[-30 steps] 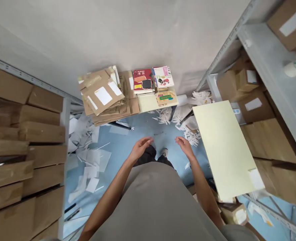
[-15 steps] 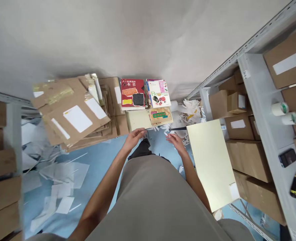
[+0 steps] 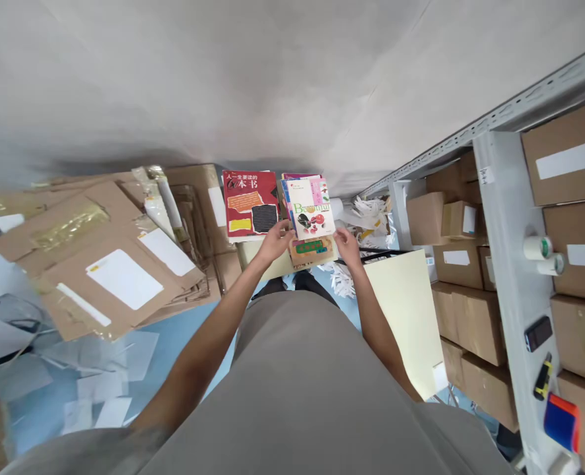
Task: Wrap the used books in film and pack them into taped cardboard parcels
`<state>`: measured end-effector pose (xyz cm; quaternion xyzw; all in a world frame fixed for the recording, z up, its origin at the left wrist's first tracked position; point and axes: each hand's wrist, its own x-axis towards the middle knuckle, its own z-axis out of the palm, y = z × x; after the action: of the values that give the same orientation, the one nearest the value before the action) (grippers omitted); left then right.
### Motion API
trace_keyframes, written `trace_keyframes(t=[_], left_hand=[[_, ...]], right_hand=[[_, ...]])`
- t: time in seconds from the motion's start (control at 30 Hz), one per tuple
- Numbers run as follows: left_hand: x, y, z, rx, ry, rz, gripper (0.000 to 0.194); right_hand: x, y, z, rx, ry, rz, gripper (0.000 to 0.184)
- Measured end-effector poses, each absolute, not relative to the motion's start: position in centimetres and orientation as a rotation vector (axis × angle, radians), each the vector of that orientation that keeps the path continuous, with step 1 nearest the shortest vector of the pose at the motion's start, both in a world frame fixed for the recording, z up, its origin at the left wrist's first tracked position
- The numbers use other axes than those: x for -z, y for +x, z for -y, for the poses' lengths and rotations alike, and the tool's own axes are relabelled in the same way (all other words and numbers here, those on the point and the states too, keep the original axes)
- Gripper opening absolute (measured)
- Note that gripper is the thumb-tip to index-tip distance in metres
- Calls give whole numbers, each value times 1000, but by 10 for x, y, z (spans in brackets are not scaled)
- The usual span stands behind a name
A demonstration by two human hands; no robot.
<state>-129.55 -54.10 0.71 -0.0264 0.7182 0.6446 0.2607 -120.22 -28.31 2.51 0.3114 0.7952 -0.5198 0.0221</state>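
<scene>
A white-covered book with a pink strip and fruit pictures lies on top of a small stack. My left hand, fingers apart and slightly bent, is at its lower left corner. At its lower right corner is my right hand, also with loosely bent, parted fingers. Whether the fingertips press on the book cannot be told. A red book tops another stack just left. Below the white book shows a tan book with a green title panel, lying on a pale yellow board.
Flattened cardboard boxes are piled on the left. Shredded paper sits to the right, near a tall yellow board. A grey shelf holds cartons, tape rolls, a phone-like device and a cutter.
Both hands have moved forward from the near edge of the yellow board to the white book's lower corners. The view has shifted, and the books appear lower in it.
</scene>
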Motion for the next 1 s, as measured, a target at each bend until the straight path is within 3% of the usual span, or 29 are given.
trace_keyframes(t=[0.23,0.37,0.7,0.87,1.0], left_hand=[[4,-1295,518,-1689,-165,-2022,56],[7,-1288,520,-1701,-175,-2030,60],[21,-1314,516,-1811,-417,-1967,51],[27,-1325,519,-1766,-401,-1989,36],[32,-1325,521,-1779,-395,-2036,34]], right_hand=[[14,-1266,276,1280,991,-2580,50],[21,-1269,266,1511,962,-2375,44],[22,-1246,244,1842,962,-2175,53],[17,-1244,238,1860,1056,-2199,60],[23,-1251,241,1816,948,-2323,61]])
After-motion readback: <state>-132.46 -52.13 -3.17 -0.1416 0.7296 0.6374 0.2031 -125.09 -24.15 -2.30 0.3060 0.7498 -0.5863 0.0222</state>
